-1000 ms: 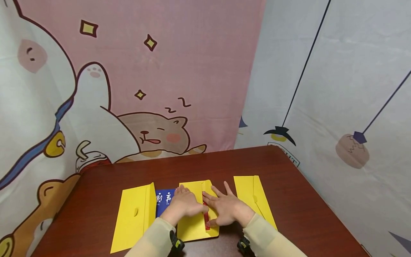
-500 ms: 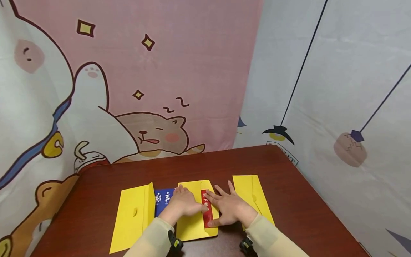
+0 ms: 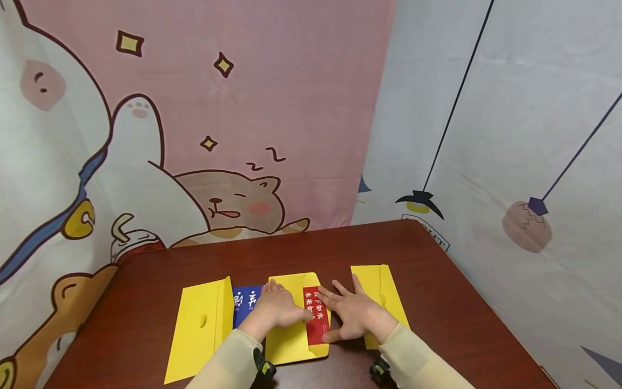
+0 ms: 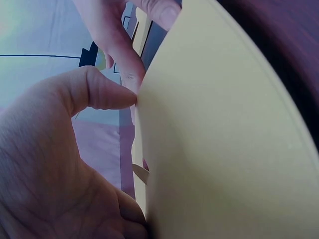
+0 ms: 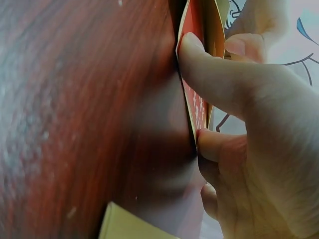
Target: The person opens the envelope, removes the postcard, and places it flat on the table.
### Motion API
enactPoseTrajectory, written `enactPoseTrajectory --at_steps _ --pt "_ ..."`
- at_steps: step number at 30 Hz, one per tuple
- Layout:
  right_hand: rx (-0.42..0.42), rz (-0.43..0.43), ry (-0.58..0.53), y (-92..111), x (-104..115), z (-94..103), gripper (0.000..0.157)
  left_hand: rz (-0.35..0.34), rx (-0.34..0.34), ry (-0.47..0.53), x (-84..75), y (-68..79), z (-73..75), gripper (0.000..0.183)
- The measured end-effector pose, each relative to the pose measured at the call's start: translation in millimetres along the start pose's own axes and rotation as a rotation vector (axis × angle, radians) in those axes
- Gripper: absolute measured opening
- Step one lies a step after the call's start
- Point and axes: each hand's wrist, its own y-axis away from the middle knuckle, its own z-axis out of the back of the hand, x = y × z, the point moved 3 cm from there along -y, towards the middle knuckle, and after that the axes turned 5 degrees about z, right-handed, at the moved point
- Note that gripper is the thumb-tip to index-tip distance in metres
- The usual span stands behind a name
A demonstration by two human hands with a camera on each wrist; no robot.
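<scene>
In the head view a yellow envelope (image 3: 286,350) lies in the middle of the table, with a red card (image 3: 317,321) bearing white characters half out of its right side. My left hand (image 3: 276,309) lies flat on the envelope, thumb reaching toward the opening; the left wrist view has that thumb against the envelope's edge. With spread fingers my right hand (image 3: 357,316) touches the red card's right side. Thumb and fingertips press on the card's face in the right wrist view. Partly under my left hand and the envelope, a blue card (image 3: 244,302) with white characters is visible.
A second yellow envelope (image 3: 194,329) with its flap raised lies at the left, beside the blue card. Another yellow envelope (image 3: 373,278) lies at the right, partly under my right arm. Printed curtains hang behind the dark red-brown table (image 3: 291,249).
The red card has slid rightward out of the middle envelope, from a narrow strip to a wide part showing. My right hand has moved right with it; my left hand has stayed on the envelope.
</scene>
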Motion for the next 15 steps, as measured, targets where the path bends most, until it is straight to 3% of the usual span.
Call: enactPoseTrajectory --at_steps 15 --pt "0.000 -0.008 -0.008 4.5 -8.6 2.5 0.105 0.003 -0.009 0.013 1.3 -1.6 -1.2 0.115"
